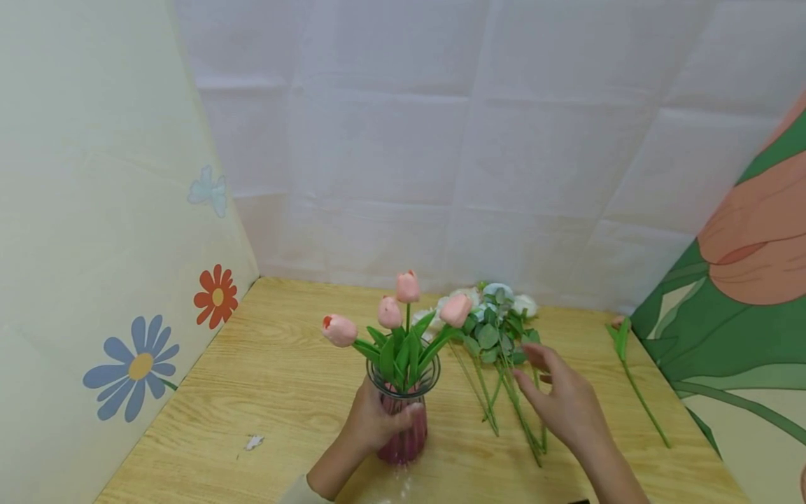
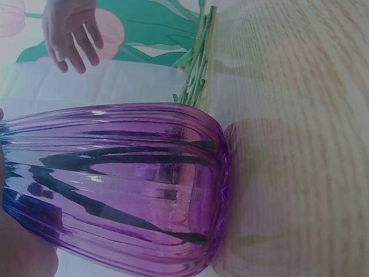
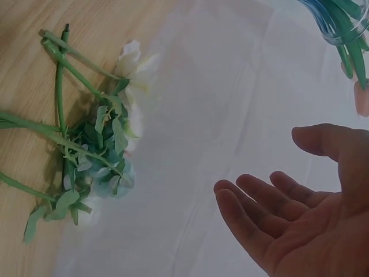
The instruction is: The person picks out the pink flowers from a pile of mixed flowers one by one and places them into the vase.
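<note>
My left hand (image 1: pixel 380 420) grips a ribbed glass vase (image 1: pixel 403 437), its thumb across the front. The vase is purple-pink low down and bluish toward the rim, and it stands upright on the wooden table. Several pink tulips (image 1: pixel 408 287) with green leaves rise out of it, and their dark stems show through the glass (image 2: pixel 115 208) in the left wrist view. To the right, my right hand (image 1: pixel 567 399) is held up with fingers spread and nothing in them. In the head view it overlaps the stems of a loose pile of white and pale blue flowers (image 1: pixel 488 332).
A single tulip (image 1: pixel 639 392) lies near the table's right edge. A small white scrap (image 1: pixel 254 442) is on the left part of the table (image 1: pixel 290 336). A white cloth (image 1: pixel 378 154) hangs behind, with flower-printed panels (image 1: pixel 94 245) at both sides.
</note>
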The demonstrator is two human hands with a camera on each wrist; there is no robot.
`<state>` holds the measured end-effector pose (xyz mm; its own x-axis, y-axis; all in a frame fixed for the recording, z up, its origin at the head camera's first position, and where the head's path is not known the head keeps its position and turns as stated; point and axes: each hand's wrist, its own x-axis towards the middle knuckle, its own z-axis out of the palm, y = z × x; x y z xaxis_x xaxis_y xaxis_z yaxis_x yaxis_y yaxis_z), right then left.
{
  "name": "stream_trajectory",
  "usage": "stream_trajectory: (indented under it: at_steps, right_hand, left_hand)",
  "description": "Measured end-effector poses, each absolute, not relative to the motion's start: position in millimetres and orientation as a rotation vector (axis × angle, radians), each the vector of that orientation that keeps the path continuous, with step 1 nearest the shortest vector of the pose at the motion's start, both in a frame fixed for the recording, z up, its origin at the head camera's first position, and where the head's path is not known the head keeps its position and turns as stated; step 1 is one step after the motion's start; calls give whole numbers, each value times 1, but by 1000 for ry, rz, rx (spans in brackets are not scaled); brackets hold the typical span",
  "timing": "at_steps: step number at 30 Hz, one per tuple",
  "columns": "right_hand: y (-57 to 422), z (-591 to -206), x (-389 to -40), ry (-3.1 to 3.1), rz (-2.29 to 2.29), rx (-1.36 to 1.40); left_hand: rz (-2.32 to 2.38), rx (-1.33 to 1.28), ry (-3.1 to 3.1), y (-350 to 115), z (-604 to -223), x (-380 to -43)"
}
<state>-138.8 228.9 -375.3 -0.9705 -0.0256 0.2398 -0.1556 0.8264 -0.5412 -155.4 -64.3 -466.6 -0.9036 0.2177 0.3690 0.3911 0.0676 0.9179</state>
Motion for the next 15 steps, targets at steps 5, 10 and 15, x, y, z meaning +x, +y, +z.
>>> stream_trajectory:
  at_steps: [5, 10, 15]
  right_hand:
    - [234, -377, -140, -2811, 840, 114]
    - [241, -378, -141, -2855, 849, 75]
    - [248, -378, -142, -2865, 856, 66]
  left_hand:
    - [-1957, -627, -2191, -64, -467, -155]
    - [-1955, -620, -2194, -64, -466, -155]
    - [-1962, -617, -2194, -64, -466, -155]
